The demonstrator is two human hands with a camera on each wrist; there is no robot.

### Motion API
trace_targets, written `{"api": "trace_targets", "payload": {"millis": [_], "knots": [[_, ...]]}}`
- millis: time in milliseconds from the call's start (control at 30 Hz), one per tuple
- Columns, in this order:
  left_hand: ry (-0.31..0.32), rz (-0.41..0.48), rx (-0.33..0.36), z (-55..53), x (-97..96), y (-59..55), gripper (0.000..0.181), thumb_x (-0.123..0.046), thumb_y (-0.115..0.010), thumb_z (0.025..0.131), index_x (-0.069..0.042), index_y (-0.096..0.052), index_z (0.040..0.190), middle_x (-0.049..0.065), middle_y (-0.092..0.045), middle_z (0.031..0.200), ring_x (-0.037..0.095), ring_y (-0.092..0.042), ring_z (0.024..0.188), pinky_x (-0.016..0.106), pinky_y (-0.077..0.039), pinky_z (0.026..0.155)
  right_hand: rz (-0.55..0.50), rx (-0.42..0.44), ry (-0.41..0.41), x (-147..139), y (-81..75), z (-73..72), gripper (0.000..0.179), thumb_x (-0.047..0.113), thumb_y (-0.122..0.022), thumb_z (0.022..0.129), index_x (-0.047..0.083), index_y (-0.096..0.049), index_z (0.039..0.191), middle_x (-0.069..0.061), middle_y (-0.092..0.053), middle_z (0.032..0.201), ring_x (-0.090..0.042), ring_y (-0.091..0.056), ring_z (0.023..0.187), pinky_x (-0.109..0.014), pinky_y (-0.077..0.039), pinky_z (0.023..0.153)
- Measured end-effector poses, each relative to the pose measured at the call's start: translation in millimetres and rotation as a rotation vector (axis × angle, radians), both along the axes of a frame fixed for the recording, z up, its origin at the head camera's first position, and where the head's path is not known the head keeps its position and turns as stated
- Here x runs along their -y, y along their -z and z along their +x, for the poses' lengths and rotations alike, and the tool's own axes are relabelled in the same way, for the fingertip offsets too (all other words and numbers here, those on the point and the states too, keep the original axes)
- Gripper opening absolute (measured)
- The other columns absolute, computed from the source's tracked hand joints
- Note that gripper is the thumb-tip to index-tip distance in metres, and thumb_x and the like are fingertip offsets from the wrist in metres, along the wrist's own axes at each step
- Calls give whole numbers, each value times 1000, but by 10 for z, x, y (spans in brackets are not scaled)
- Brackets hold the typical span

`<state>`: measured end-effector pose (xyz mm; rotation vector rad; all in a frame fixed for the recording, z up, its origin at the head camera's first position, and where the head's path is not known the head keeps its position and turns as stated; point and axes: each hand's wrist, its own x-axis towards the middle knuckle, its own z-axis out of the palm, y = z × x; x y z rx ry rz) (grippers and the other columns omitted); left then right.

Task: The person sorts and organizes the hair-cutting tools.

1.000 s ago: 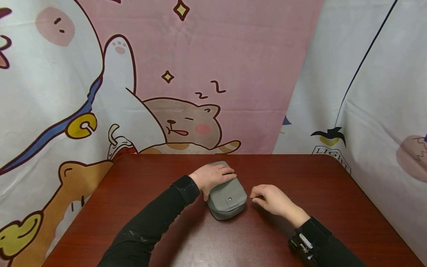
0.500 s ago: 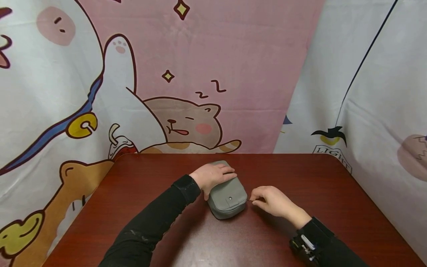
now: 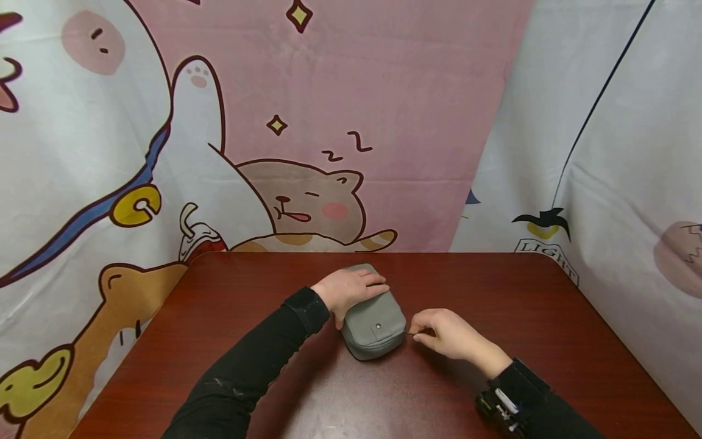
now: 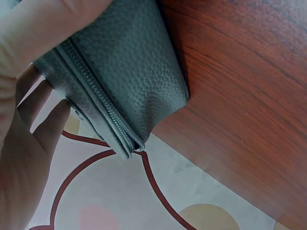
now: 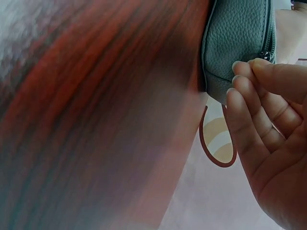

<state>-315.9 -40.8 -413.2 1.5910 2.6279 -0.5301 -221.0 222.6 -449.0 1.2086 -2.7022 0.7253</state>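
Note:
A grey pebbled-leather zip pouch with a snap button on its flap lies on the table in the head view. My left hand grips its far left part, thumb along the near side and fingers spread over the top. In the left wrist view, the zipper runs along the pouch's side, its teeth closed along most of the visible length. At the pouch's right corner, my right hand pinches the zipper pull between thumb and forefinger. The slider shows just above those fingertips in the right wrist view; the pull itself is mostly hidden.
The pouch sits toward the far half of a reddish-brown wooden table. Behind the table's far edge hangs a cartoon-printed cloth. A small device is strapped to the right wrist over the black sleeve.
My right hand has shifted slightly toward me along the pouch's right edge, still pinching the zipper pull. The left hand and the pouch have stayed in place.

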Motion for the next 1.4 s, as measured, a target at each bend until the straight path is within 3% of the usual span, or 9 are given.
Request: {"api": "trace_targets", "payload": {"millis": [1400], "knots": [[-14, -13, 0, 3, 2, -12, 135, -50, -98, 47, -24, -24, 158, -2, -27, 159, 14, -28, 143, 30, -37, 109, 37, -49, -90, 124, -106, 28, 13, 2, -74, 86, 13, -70, 91, 7, -66, 89, -7, -60, 83, -31, -53, 74]]}}
